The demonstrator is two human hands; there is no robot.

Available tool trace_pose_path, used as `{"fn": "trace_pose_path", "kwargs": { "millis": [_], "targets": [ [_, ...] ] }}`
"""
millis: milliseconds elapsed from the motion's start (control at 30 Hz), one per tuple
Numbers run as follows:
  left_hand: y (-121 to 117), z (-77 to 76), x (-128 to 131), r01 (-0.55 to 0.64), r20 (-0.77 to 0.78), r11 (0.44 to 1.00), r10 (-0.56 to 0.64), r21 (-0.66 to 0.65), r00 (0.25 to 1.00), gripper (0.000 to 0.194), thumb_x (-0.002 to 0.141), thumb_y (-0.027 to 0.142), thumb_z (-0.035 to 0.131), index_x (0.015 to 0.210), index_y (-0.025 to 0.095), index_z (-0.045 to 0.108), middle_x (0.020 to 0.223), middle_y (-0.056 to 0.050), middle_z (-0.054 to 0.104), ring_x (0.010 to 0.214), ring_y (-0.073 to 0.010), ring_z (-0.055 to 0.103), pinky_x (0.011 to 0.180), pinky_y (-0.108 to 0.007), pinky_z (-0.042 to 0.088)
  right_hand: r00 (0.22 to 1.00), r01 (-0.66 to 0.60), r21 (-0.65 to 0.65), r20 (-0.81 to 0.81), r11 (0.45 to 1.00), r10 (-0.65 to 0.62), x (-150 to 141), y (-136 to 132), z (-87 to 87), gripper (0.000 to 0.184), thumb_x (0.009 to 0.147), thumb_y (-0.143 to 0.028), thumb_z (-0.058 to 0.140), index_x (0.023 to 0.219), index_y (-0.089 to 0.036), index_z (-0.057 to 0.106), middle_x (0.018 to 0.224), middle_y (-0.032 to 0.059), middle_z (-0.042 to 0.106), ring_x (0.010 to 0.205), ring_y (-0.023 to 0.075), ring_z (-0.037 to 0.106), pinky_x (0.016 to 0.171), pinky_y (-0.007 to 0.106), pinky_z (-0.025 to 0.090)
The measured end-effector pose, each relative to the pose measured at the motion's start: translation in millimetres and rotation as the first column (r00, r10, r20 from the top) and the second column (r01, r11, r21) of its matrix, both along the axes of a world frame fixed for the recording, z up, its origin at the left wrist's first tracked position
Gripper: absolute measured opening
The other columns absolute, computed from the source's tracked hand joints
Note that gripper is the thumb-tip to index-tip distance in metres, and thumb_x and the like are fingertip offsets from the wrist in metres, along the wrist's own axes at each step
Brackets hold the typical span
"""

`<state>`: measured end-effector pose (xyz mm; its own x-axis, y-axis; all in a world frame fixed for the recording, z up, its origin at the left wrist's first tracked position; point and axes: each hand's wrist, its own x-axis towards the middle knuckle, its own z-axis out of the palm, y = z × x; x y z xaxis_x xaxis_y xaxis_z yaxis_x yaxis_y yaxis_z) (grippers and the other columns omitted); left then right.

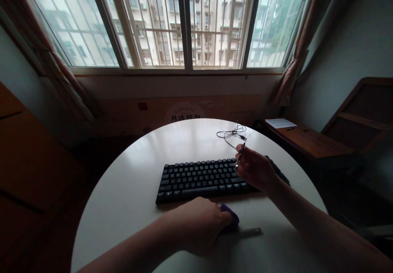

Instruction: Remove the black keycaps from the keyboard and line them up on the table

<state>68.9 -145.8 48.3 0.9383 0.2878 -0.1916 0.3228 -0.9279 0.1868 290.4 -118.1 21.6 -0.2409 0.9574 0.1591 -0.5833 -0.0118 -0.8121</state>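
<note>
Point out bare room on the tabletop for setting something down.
The white table is bare left of the keyboard, out to the rim, and behind it, left of the looped cable. Crowded: the keyboard's right side, by the right hand, and in front, around the left hand and purple object.

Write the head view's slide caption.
Left hand holding purple item, right hand pinching slim object at a black keyboard.

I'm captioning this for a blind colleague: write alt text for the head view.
Over a black keyboard on a white table, the right hand holds a small slim item; in front of the keyboard, the left hand grips a purple object. A thin dark cable lies loosely looped beyond, with a window behind.
</note>
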Motion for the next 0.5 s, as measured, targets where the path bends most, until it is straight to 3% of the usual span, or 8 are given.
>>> {"fn": "trace_pose_path", "kwargs": {
  "millis": [200,300,400,500],
  "targets": [
    [1.2,2.0,-1.7,0.04,0.012,0.998,-0.04,-0.041,0.999,0.022,0.075,0.031,0.066,0.095,0.024,0.064,0.07,-0.003,0.066,0.058,-0.0205,0.06,0.047,-0.028,0.037,0.999,-0.023,0.004,0.027,1.0,0.023,0.9,0.2,0.1,0.027,0.084,-0.047,0.055,0.086,-0.023,0.042,0.057,-0.0073,0.042,0.041,0.0085,0.036,0.039,0.019,0.028],
    [15.8,10.3,-7.1,0.027,0.136,0.994,-0.013,-0.102,0.991,0.026,0.078,0.046,0.066,0.088,0.022,0.061,0.074,-0.002,0.065,0.059,-0.016,0.056,0.049,-0.024,0.035,0.999,-0.044,-0.011,0.026,0.999,0.044,1.0,3.0,-6.6,0.032,0.085,-0.05,0.059,0.083,-0.023,0.042,0.06,-0.0067,0.046,0.044,0.0085,0.04,0.039,0.017,0.029],
    [54.0,17.9,-31.9,-0.209,0.333,0.975,0.222,-0.075,0.916,0.026,0.088,0.043,0.054,0.078,0.019,0.056,0.069,0.0,0.057,0.058,-0.0117,0.048,0.052,-0.023,0.032,0.999,-0.036,-0.054,0.032,0.998,0.038,0.0,7.4,-15.2,0.032,0.085,-0.051,0.062,0.088,-0.024,0.044,0.064,-0.0061,0.051,0.049,0.0088,0.048,0.041,0.016,0.034],
    [105.8,14.1,-75.8,-0.521,0.544,0.844,0.499,-0.128,0.675,0.037,0.09,0.041,0.046,0.063,0.017,0.049,0.055,0.004,0.04,0.054,-0.0098,0.035,0.053,-0.023,0.029,0.993,-0.042,-0.05,0.11,0.998,0.048,-6.2,14.8,-17.6,0.035,0.085,-0.051,0.064,0.097,-0.023,0.047,0.071,-0.0032,0.059,0.056,0.0108,0.056,0.046,0.019,0.043]
  ]
}}
